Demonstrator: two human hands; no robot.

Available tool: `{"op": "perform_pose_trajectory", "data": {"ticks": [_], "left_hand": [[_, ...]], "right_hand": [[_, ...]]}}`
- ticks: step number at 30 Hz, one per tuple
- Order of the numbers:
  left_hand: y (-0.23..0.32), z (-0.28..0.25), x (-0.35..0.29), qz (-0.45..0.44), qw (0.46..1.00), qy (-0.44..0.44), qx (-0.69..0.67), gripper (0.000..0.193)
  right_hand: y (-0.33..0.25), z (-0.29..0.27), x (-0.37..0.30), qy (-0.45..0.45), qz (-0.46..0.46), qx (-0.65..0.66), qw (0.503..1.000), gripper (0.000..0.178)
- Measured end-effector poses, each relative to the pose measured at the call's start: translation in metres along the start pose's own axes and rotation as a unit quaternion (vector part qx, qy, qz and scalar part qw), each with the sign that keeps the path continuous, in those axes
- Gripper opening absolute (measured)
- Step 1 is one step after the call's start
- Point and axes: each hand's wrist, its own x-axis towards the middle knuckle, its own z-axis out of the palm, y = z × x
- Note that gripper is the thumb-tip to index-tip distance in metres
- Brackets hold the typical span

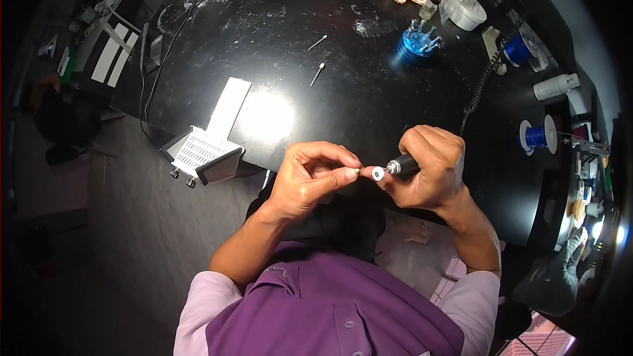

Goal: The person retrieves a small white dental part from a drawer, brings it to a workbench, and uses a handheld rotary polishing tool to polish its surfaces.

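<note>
Near the table's front edge, my right hand (432, 168) is wrapped round a black and silver rotary handpiece (395, 165). A small round white disc with a dark centre (378, 174) sits at the handpiece's tip, pointing left. My left hand (304, 178) is closed in a pinch of thumb and forefinger on a tiny pale piece (357, 171), mostly covered by the fingertips. A fingertip of my right hand reaches close to that piece. The disc lies just right of the pinch; whether it touches the piece I cannot tell.
Two mounted rotary bits, an upper bit (318, 42) and a lower bit (318, 74), lie on the black table (283, 46). A blue bit stand (417, 46) is farther right. A white slotted vent (204, 153) juts from the front left edge. Blue wire spools (538, 136) line the right.
</note>
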Motion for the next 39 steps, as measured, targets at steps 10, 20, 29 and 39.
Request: {"op": "perform_pose_trajectory", "data": {"ticks": [10,20,29,39], "left_hand": [[0.004,0.020,0.002,0.084,0.982,0.025,0.170,0.010],[0.007,0.017,0.002,0.060,0.987,0.015,0.147,0.006],[0.009,0.019,-0.001,0.032,0.994,0.010,0.105,0.005],[0.012,0.020,-0.001,0.022,0.993,0.012,0.118,0.004]], "right_hand": [[0.000,0.000,-0.004,-0.002,0.021,0.042,0.999,0.058],[0.002,-0.004,0.000,-0.025,-0.016,-0.045,0.999,0.070],[-0.001,-0.003,0.000,-0.032,-0.036,-0.089,0.995,0.071],[-0.004,-0.005,0.000,-0.047,-0.036,-0.102,0.993,0.075]]}}
